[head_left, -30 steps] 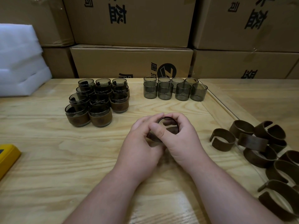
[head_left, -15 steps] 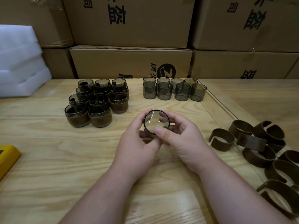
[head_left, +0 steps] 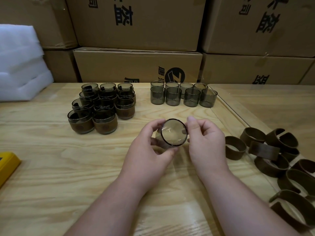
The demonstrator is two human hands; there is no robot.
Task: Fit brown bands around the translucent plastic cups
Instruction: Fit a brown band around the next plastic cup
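Between your two hands, just above the pale wooden table, you hold one translucent smoky plastic cup tipped on its side, so its axis runs from you toward the far edge with the round end facing you. A brown band looks to sit round the far part of its wall, against your left palm; how far on it is I cannot tell. Your left hand wraps the cup from its left and below, fingers curled round it. Your right hand pinches the rim at the cup's right, thumb tip up beside the edge. Both hands are equally close; any sliding of the band will run along that near-to-far axis.

To the right of your right hand lies the heap of loose brown split bands. Beyond your left hand stands the cluster of cups already banded, and beyond your right hand the two rows of bare translucent cups; stacked brown cardboard boxes close the far side.

Compared with a second ago, the cup is lifted and turned end-on to you, where your fingers then closed over it.
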